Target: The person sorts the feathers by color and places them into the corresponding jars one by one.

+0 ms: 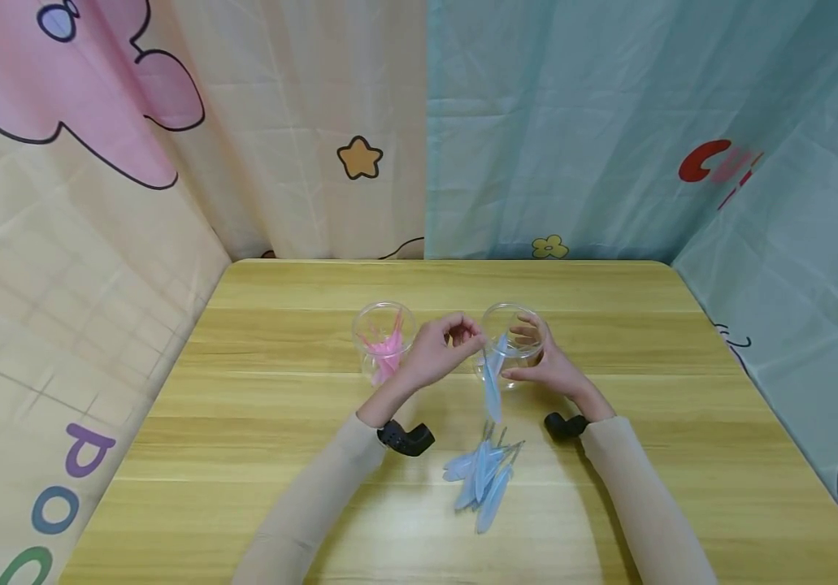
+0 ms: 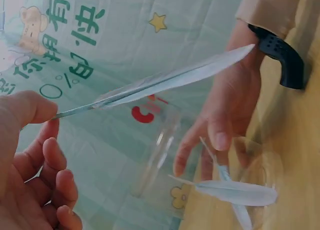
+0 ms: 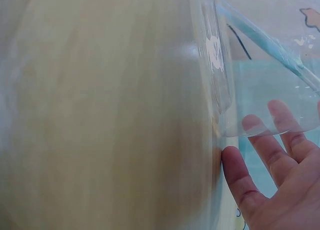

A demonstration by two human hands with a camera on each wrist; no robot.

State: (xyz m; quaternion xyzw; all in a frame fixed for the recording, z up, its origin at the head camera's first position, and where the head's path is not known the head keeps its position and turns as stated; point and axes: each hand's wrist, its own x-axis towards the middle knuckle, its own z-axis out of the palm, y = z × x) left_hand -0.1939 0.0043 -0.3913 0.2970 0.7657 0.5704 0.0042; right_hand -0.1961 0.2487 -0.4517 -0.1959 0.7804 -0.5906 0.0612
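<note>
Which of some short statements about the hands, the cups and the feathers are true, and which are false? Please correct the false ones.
1. The left hand pinches a blue feather. True.
2. Pink feathers are inside one clear cup. True.
3. The right hand holds that same cup. False: the right hand holds the other cup, with blue feathers inside.
4. The loose feathers on the table are pink. False: they are light blue.

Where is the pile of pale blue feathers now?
In the head view, the pile of pale blue feathers lies on the yellow wooden table right of centre, between the beige sleeves, nearer the camera than the rightmost round clear cup.
</note>
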